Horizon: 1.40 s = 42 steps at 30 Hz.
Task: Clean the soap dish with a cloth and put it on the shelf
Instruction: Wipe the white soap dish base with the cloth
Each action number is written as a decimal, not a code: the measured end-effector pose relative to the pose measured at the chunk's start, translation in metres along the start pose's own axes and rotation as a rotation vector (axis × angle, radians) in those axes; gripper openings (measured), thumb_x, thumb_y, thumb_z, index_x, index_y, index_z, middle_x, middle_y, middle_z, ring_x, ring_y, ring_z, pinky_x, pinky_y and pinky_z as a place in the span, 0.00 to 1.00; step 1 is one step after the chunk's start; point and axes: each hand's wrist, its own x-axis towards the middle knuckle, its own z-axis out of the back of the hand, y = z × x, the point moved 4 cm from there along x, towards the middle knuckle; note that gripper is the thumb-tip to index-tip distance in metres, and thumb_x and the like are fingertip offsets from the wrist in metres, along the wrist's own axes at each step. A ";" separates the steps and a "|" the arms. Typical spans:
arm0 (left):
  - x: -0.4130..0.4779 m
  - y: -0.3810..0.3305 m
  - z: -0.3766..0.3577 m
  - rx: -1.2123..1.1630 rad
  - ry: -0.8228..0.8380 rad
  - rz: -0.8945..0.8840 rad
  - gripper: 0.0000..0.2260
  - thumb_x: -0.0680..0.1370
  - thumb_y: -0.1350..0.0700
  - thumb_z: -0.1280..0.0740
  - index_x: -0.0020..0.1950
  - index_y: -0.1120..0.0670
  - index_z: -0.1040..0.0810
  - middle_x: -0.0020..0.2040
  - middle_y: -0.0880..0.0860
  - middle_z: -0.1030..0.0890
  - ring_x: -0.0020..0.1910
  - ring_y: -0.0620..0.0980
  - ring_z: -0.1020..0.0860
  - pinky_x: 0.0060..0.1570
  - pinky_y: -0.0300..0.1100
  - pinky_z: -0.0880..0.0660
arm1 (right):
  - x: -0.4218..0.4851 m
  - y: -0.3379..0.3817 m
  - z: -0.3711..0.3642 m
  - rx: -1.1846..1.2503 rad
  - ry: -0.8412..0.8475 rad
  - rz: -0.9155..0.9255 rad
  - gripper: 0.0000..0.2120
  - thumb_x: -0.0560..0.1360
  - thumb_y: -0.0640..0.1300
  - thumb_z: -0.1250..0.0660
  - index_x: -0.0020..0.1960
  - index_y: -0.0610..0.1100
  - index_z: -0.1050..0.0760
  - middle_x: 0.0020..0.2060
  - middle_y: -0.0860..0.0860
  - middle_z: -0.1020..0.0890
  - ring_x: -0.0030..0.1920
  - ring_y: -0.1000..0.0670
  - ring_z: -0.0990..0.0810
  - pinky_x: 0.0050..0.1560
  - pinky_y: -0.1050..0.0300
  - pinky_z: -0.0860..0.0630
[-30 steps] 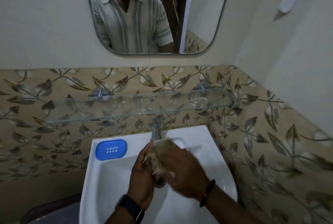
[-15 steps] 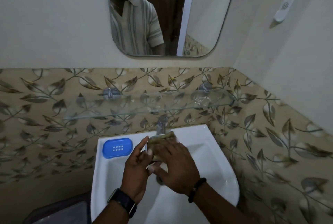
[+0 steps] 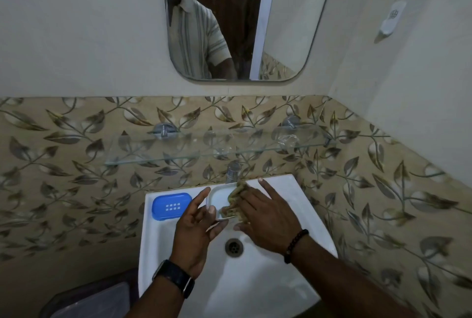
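Note:
My left hand (image 3: 196, 225) holds a white soap dish (image 3: 219, 196) above the basin, gripping its left and lower rim with thumb and fingers. My right hand (image 3: 265, 218) presses a yellow-brown cloth (image 3: 233, 202) into the right half of the dish, with the index finger stretched out past it. The dish's open inside faces up toward me. A blue perforated soap dish insert (image 3: 171, 205) lies on the basin's back left ledge. A glass shelf (image 3: 217, 147) hangs on the tiled wall above the tap.
The white washbasin (image 3: 301, 205) has a chrome tap (image 3: 233, 172) at the back and a drain (image 3: 233, 246) below my hands. A mirror (image 3: 281, 23) hangs above. A wall-mounted white holder (image 3: 392, 18) sits at the upper right. A dark bin (image 3: 89, 299) stands at the lower left.
The cloth has slid to the right side of the dish, baring the dish's white inside. My view has shifted left, and my right hand's fingers have spread out.

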 end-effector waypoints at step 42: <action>-0.024 -0.018 -0.051 0.587 -0.133 -0.210 0.11 0.72 0.50 0.26 0.46 0.58 0.17 0.51 0.57 0.16 0.51 0.58 0.16 0.48 0.48 0.16 | -0.025 -0.046 0.029 0.947 -0.336 -0.017 0.11 0.77 0.38 0.29 0.56 0.50 0.21 0.51 0.51 0.25 0.54 0.51 0.24 0.54 0.61 0.25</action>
